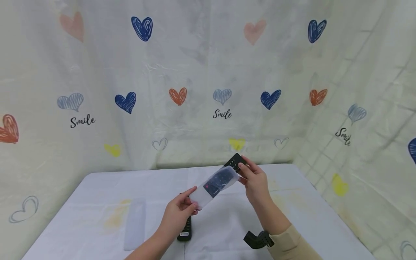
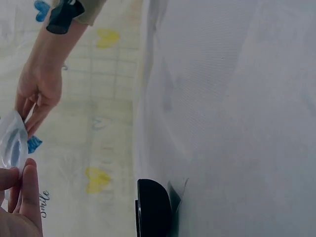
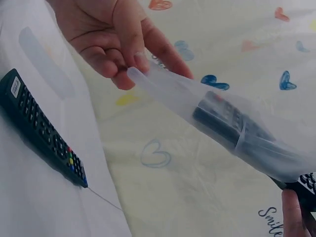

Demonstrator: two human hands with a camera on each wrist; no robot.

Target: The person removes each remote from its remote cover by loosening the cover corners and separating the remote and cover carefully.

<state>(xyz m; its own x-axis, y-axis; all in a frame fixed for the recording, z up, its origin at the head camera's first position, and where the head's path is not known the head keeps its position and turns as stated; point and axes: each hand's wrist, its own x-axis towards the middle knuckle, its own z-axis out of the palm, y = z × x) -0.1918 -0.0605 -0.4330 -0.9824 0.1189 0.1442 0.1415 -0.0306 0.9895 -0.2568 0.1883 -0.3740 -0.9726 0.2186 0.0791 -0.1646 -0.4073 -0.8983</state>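
My left hand [image 1: 177, 211] pinches the end of a translucent plastic sleeve [image 1: 199, 198] between thumb and fingers. My right hand [image 1: 257, 182] grips the bare end of a black remote control [image 1: 236, 162], thumb on its button face. The rest of that remote lies inside the sleeve, its red button showing through the plastic. Both are held tilted above the table, the right end higher. In the right wrist view, the sleeve [image 3: 173, 96] narrows to the left hand's [image 3: 116, 37] fingertips. Below the left hand, a second black remote control [image 3: 47, 131] lies on the table, buttons up.
On the table [image 1: 312, 216], left of the hands, lies another translucent sleeve [image 1: 135, 224], flat. A white cloth covers the table. Behind it hangs a curtain [image 1: 195, 72] printed with hearts. A black wrist mount [image 1: 258, 240] sits at the right sleeve cuff.
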